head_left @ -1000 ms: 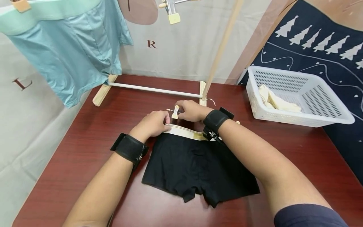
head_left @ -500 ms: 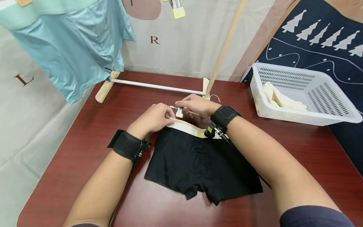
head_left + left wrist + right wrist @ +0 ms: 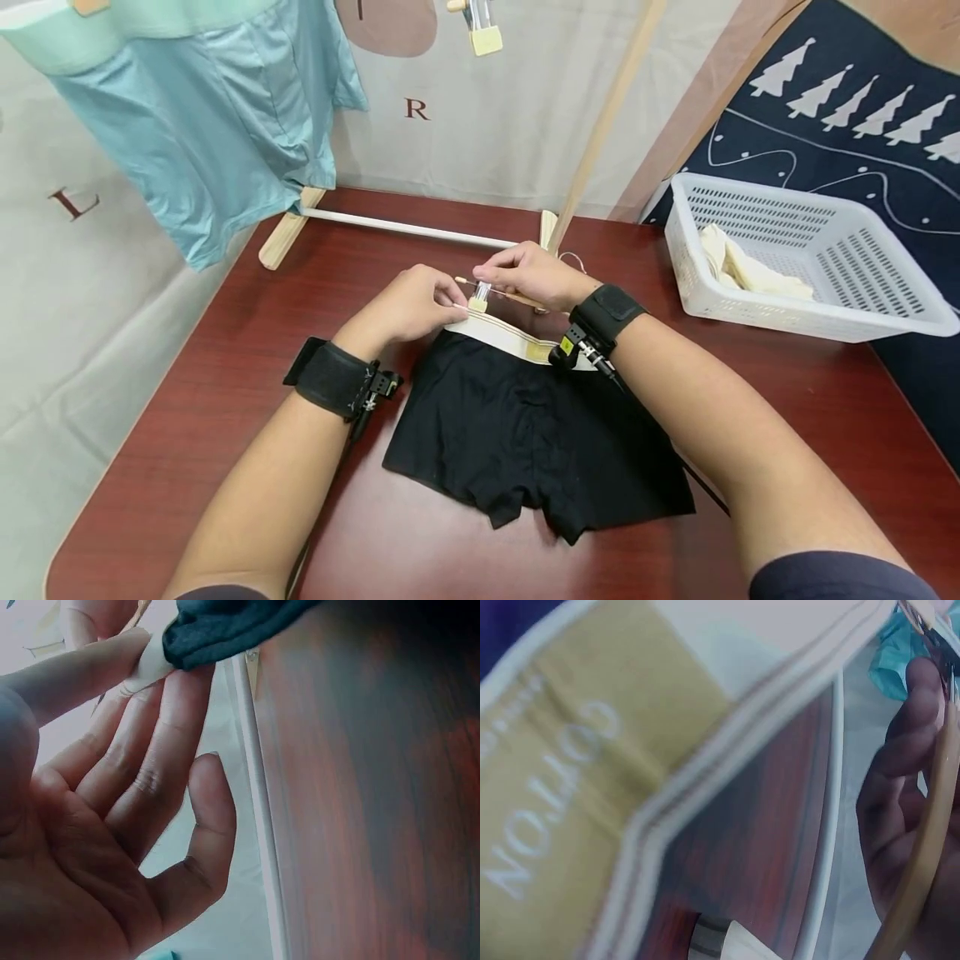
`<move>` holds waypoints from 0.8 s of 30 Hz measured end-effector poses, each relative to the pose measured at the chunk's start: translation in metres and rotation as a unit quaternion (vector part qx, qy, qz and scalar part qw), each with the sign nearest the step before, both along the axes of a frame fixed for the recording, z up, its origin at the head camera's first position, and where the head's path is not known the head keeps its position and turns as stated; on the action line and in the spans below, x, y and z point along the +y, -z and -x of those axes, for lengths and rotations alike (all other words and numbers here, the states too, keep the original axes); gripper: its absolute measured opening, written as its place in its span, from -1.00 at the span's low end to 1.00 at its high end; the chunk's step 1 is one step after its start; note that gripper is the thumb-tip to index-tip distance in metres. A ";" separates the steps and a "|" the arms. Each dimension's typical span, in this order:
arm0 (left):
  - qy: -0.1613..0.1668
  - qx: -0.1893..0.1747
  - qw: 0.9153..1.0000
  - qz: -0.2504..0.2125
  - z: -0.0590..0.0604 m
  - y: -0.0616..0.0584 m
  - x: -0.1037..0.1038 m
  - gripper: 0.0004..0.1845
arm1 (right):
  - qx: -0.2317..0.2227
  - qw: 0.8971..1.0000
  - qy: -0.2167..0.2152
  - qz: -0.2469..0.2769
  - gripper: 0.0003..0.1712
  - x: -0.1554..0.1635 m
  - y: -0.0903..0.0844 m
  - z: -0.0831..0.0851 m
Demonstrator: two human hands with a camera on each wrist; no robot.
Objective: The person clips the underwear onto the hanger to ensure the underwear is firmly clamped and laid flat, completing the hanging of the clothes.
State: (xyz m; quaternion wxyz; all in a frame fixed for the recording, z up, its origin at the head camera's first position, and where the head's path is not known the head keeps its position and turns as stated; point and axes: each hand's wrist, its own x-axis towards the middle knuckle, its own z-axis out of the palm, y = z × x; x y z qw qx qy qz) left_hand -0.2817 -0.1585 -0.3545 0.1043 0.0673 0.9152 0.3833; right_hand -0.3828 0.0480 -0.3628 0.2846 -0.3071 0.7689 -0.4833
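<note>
Black boxer briefs (image 3: 525,433) with a white waistband (image 3: 498,335) lie spread on the table. My left hand (image 3: 408,304) pinches the waistband's left corner between thumb and fingers, as the left wrist view also shows. My right hand (image 3: 536,273) pinches a metal hanger clip (image 3: 480,298) with pale pads, right at that corner. The clip belongs to a wooden clip hanger (image 3: 922,847), whose bar runs beneath the right palm. In the right wrist view, a gold label (image 3: 570,765) reading COTTON shows on the waistband.
Light blue boxer briefs (image 3: 217,125) hang at the left from a rack with a white lower rail (image 3: 405,227) and a wooden post (image 3: 611,117). Another clip (image 3: 486,40) hangs at the top. A white basket (image 3: 795,321) holding cream cloth (image 3: 757,271) stands at right.
The left hand has raised the waistband corner slightly and moved away from me. The right hand has brought the clip down to that corner. The view has shifted a little.
</note>
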 end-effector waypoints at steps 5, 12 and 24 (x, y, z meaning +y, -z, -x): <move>-0.017 0.000 1.000 -0.023 0.001 0.001 -0.003 -0.86 | 0.012 1.000 0.022 0.013 -0.69 0.000 -0.002 -0.004; -0.012 -0.001 0.999 -0.039 0.000 -0.001 -0.002 -0.85 | 0.017 0.999 0.029 0.002 -0.66 0.002 -0.003 -0.007; 0.027 -0.001 0.999 -0.044 -0.001 -0.003 -0.002 -0.86 | 0.032 0.999 0.032 0.003 -0.66 0.005 -0.004 -0.007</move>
